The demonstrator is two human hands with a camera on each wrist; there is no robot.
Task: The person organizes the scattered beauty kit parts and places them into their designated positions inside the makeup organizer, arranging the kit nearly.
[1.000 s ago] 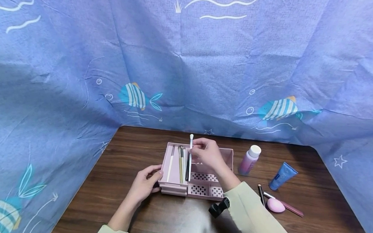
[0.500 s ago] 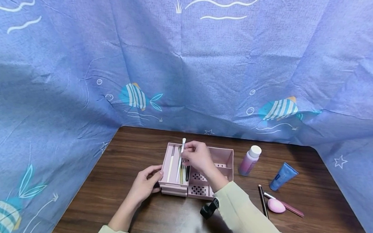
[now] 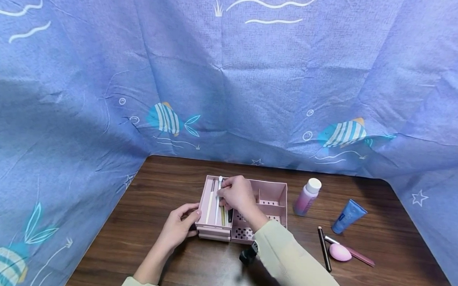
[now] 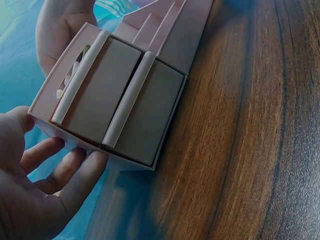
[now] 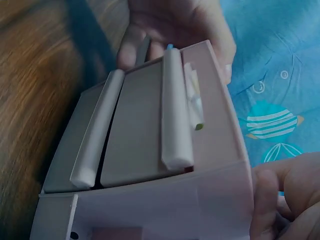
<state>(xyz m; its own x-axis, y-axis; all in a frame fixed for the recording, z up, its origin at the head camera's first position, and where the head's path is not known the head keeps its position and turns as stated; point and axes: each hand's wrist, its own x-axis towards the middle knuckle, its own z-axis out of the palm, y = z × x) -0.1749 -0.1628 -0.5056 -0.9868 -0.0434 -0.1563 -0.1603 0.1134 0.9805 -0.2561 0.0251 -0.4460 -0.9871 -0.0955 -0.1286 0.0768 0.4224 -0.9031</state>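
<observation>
Over the pink organizer [image 3: 273,191], white brush [image 3: 217,205] now farther left

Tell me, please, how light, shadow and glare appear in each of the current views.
Head view: fairly bright overall, with a pale glare on the near table; left wrist view: dimmer, with drawer fronts in shade; right wrist view: also dim, with a dark shadow on the table at upper left.

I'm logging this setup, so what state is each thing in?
Left hand: holding organizer
Right hand: pinching white brush
Upper drawer: closed
Lower drawer: closed
Bottle: capped, upright
Blue tube: cap down
Pink sponge: lying unheld
Black stick: lying flat
Pink stick: lying flat
</observation>
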